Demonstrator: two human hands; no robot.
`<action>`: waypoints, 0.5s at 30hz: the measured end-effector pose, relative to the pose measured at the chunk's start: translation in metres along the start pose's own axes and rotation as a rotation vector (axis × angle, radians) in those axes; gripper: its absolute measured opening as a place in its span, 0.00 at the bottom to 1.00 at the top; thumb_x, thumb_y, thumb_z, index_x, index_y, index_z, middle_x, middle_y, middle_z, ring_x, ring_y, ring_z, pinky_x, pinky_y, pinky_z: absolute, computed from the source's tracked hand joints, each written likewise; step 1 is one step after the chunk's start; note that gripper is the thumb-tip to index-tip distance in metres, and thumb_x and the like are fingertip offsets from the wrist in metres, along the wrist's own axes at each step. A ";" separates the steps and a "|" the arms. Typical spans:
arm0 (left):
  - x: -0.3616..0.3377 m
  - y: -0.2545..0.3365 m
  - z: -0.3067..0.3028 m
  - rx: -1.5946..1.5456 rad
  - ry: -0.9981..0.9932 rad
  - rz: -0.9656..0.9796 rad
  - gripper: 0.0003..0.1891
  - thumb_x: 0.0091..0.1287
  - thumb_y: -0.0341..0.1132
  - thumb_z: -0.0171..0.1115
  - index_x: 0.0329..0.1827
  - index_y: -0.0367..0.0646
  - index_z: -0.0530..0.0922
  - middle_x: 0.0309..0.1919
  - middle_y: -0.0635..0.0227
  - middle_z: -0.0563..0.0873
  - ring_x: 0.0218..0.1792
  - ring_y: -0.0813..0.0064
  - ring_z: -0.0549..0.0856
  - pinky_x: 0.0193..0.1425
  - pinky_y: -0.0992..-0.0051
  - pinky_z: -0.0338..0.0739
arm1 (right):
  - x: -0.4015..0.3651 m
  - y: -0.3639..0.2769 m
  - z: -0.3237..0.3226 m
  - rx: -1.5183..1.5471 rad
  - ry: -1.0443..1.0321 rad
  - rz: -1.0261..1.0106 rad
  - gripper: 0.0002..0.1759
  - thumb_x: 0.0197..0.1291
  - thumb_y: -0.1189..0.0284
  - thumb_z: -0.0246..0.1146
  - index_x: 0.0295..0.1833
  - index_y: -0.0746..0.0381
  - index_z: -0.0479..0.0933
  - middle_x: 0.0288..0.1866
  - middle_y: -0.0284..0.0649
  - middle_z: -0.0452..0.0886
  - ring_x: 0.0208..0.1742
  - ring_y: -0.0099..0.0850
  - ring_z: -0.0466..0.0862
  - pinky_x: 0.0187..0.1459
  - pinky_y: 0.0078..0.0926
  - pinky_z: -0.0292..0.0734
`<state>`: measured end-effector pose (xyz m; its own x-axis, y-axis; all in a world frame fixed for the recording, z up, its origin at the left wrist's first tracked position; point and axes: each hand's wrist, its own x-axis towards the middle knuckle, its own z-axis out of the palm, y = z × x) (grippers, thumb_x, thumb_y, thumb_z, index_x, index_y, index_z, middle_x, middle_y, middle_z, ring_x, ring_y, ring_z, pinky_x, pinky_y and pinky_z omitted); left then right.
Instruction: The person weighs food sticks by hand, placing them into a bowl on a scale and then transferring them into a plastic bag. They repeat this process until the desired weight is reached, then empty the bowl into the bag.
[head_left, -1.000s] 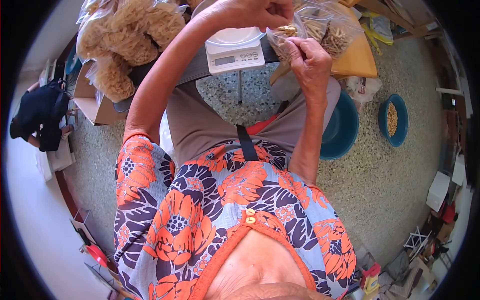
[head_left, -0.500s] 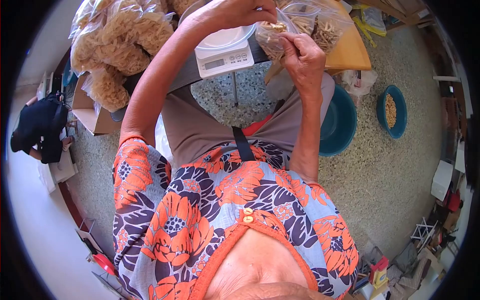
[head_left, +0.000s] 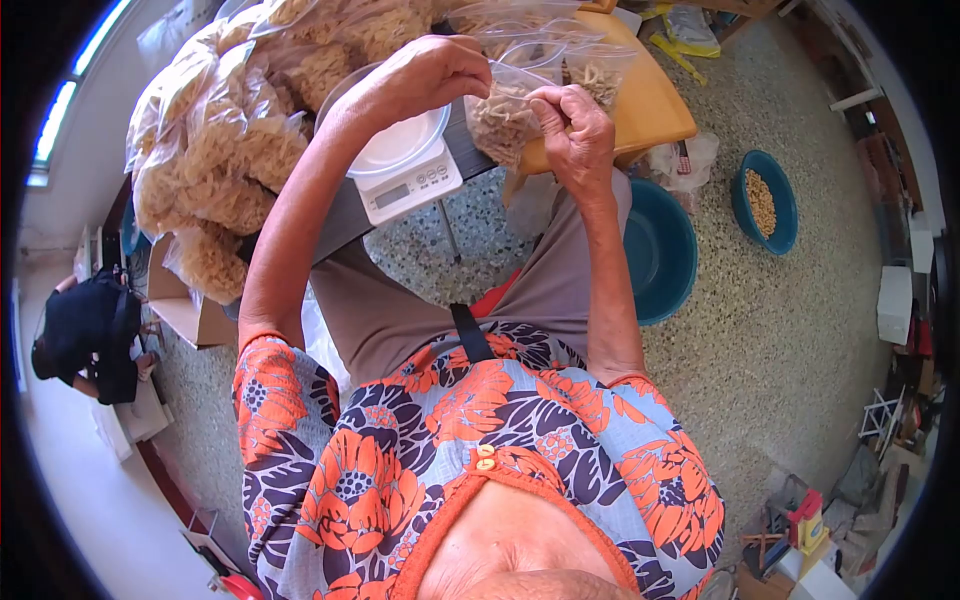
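Note:
Both hands hold a clear plastic bag of pale pasta pieces (head_left: 497,118) above the table edge. My left hand (head_left: 432,72) pinches the bag's upper left rim. My right hand (head_left: 572,125) grips its right side, fingers closed on the plastic. Just left of the bag sits a white digital kitchen scale (head_left: 410,180) carrying a round white bowl (head_left: 398,146) on its platform. The bag's mouth is partly hidden by my fingers.
Several filled bags of dried noodles (head_left: 215,165) pile up at the left. More clear bags lie on a wooden tabletop (head_left: 650,100) behind. On the speckled floor stand a large teal basin (head_left: 660,250) and a smaller blue bowl of grains (head_left: 763,203). A cardboard box (head_left: 190,315) sits at left.
The view has tilted, so scale, bag and hands appear lower in frame. My left hand has shifted from over the bag's mouth to its left rim; my right hand keeps its grip.

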<state>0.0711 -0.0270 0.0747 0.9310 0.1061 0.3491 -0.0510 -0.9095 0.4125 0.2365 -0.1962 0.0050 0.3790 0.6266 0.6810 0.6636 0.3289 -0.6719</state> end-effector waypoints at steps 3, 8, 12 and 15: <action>0.005 0.007 -0.006 0.005 0.028 -0.002 0.08 0.70 0.34 0.71 0.43 0.37 0.87 0.35 0.63 0.82 0.39 0.63 0.85 0.44 0.66 0.78 | 0.009 -0.003 -0.002 0.006 0.029 -0.022 0.03 0.65 0.78 0.71 0.43 0.64 0.85 0.37 0.44 0.85 0.37 0.42 0.86 0.41 0.33 0.81; 0.012 0.027 -0.025 -0.049 0.104 -0.075 0.08 0.69 0.31 0.72 0.43 0.34 0.87 0.34 0.66 0.82 0.37 0.73 0.83 0.42 0.71 0.76 | 0.028 -0.010 -0.012 0.160 0.043 0.015 0.05 0.65 0.75 0.74 0.41 0.64 0.85 0.35 0.40 0.85 0.34 0.30 0.85 0.39 0.28 0.80; 0.020 0.037 -0.036 0.025 0.101 -0.007 0.06 0.71 0.30 0.71 0.44 0.36 0.87 0.34 0.68 0.83 0.37 0.73 0.83 0.43 0.72 0.77 | 0.040 -0.016 -0.024 0.283 0.019 -0.006 0.07 0.64 0.73 0.76 0.41 0.62 0.85 0.34 0.38 0.85 0.32 0.25 0.84 0.37 0.24 0.80; 0.039 0.044 -0.040 -0.033 0.073 -0.049 0.07 0.72 0.31 0.70 0.46 0.37 0.89 0.38 0.66 0.86 0.41 0.73 0.85 0.47 0.74 0.78 | 0.055 -0.018 -0.042 0.107 -0.080 -0.008 0.08 0.64 0.71 0.77 0.42 0.60 0.85 0.33 0.35 0.87 0.31 0.24 0.84 0.36 0.22 0.80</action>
<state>0.0906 -0.0468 0.1399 0.9042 0.1802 0.3873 -0.0191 -0.8887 0.4581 0.2729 -0.1971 0.0666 0.3188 0.6764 0.6639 0.5919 0.4050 -0.6969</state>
